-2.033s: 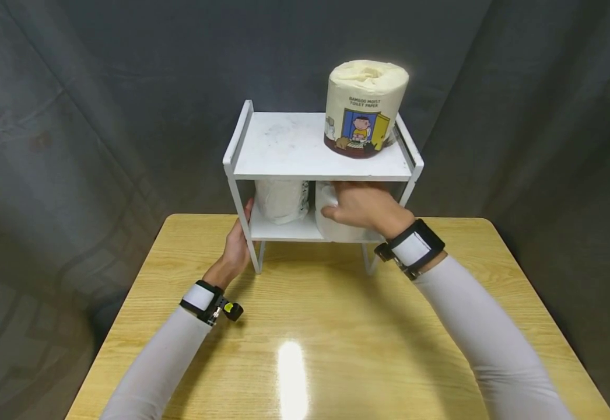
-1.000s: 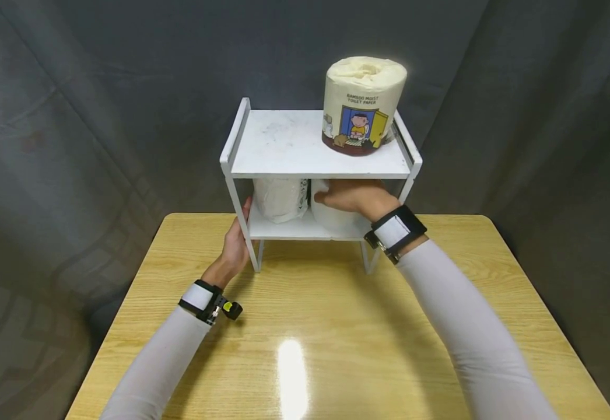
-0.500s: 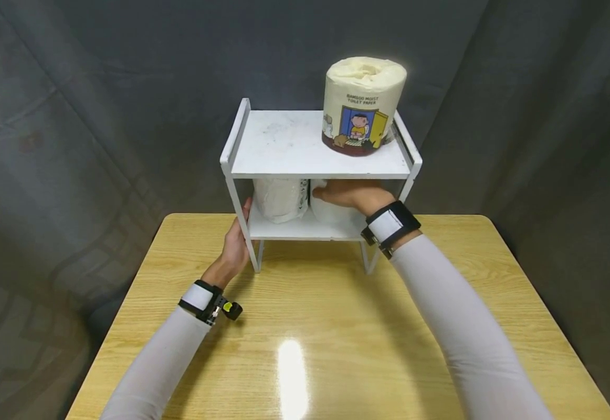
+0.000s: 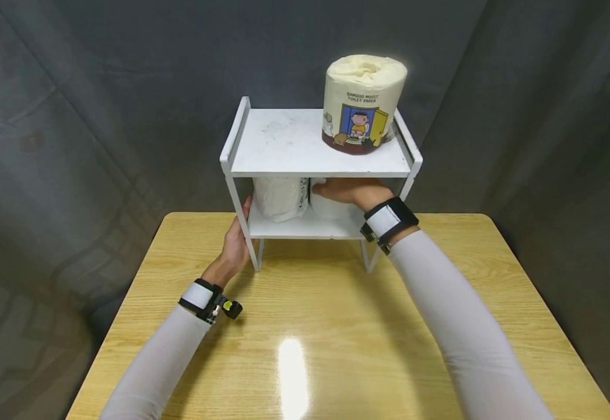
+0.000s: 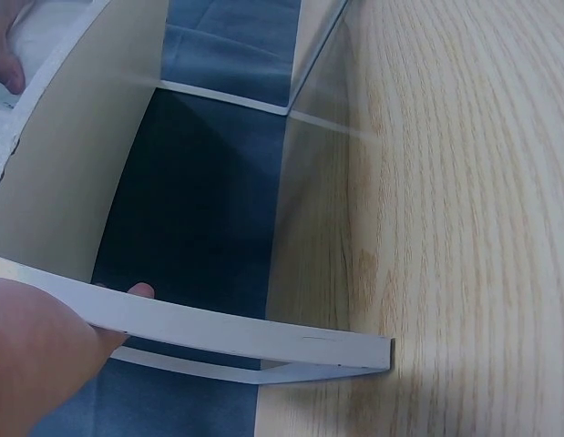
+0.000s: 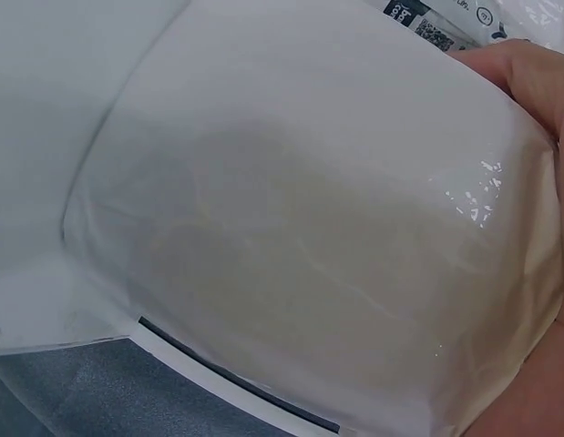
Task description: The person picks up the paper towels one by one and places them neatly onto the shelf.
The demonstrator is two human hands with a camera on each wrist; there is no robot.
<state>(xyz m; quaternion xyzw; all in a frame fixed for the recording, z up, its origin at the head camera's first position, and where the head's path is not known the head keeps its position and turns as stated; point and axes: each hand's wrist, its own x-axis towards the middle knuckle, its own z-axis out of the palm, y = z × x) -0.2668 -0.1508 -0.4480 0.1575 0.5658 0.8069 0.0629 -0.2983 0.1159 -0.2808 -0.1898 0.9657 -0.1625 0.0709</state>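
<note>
My left hand (image 4: 235, 245) grips the left leg of a small white two-tier shelf (image 4: 289, 134); in the left wrist view, a fingertip (image 5: 141, 290) shows past the leg's far side. Reaching under the top board, my right hand (image 4: 354, 191) holds a white plastic-wrapped roll (image 4: 331, 209) on the lower tier. In the right wrist view the roll (image 6: 309, 209) fills most of the picture, with the thumb and palm curved around its right side. A second white wrapped roll (image 4: 279, 201) with black print stands just left of it.
A cream toilet paper roll (image 4: 363, 105) with a cartoon print stands upright on the right of the top tier. The shelf stands at the back of a wooden table (image 4: 305, 303). Grey curtains (image 4: 179, 87) hang behind and on both sides.
My right hand has moved inward and left with its roll, which now sits deeper on the lower tier beside the second roll. My left hand keeps its grip on the leg.
</note>
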